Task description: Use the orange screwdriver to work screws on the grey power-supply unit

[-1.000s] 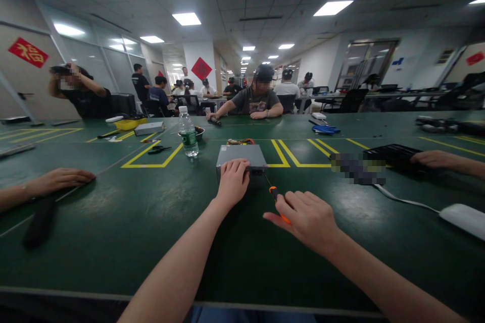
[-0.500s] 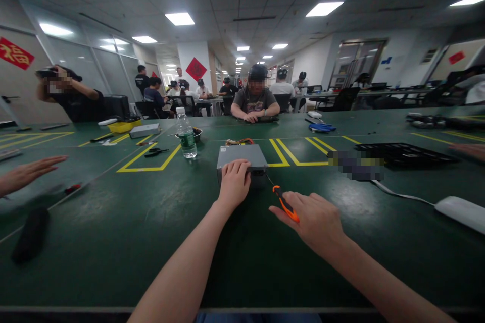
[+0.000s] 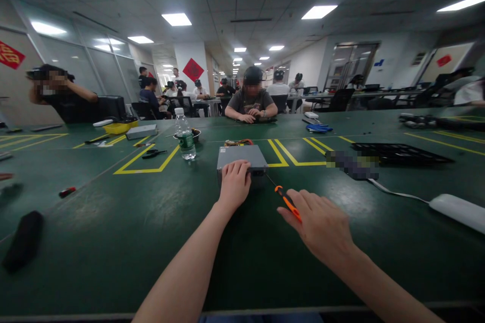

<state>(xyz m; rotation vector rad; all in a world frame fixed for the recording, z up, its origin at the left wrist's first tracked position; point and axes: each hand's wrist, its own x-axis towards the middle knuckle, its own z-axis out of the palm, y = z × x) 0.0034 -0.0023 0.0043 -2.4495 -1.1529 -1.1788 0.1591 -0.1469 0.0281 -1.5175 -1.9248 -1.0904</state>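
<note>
A grey metal box (image 3: 242,155) with coloured wires at its back lies on the green table (image 3: 113,242) in front of me. My left hand (image 3: 234,184) rests on its near top edge, fingers curled over the box. An orange-and-black screwdriver (image 3: 287,201) lies on the table just right of the box, tip pointing at it. My right hand (image 3: 322,224) lies flat over the handle's near end, fingers stretched out and touching it.
A water bottle (image 3: 185,135) and a small bowl (image 3: 194,134) stand left of the box. A black tray (image 3: 401,153) and a white power strip (image 3: 456,210) with cable lie at right. A person (image 3: 250,103) sits across; others work behind. A black object (image 3: 22,239) lies near left.
The view has shifted slightly. Neighbours' hands at the left and right table edges have withdrawn. My right hand slid a little right along the screwdriver; my left stays on the box.
</note>
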